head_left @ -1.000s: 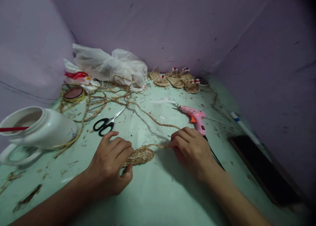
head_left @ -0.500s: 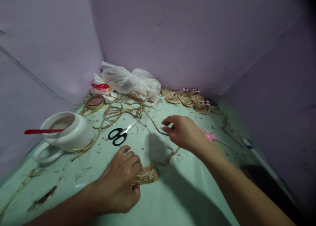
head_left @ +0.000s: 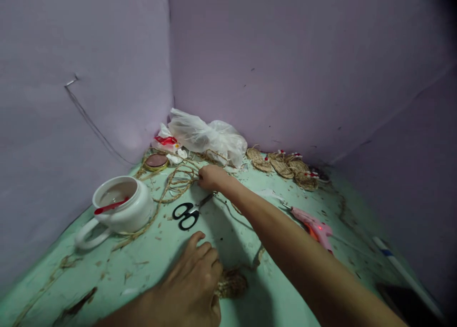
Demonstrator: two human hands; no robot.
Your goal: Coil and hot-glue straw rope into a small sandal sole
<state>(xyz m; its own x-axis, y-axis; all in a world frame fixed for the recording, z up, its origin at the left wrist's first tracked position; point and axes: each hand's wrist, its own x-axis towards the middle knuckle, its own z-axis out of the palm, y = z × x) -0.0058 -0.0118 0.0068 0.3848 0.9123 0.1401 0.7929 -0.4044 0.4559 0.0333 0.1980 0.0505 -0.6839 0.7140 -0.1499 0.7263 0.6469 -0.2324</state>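
Observation:
My left hand (head_left: 193, 282) lies near the bottom middle, fingers curled over a small woven straw oval (head_left: 232, 284) that it presses to the green surface. A braided straw cord (head_left: 259, 255) leaves the oval to the right. My right arm stretches far forward; my right hand (head_left: 210, 177) is closed on the braided straw rope (head_left: 176, 182) lying in loops near the far corner. Black-handled scissors (head_left: 187, 214) lie just in front of that hand.
A white jar (head_left: 123, 208) lies on its side at the left with a red stick inside. A pink glue gun (head_left: 314, 224) with a red light lies at the right. Plastic bags (head_left: 209, 136), a round tin (head_left: 156, 162) and several small straw sandals (head_left: 285, 165) sit along the purple walls.
My right hand let go of the cord beside the oval and reached forward to the looped rope at the back. The view tilted up and left. My left hand stayed on the oval.

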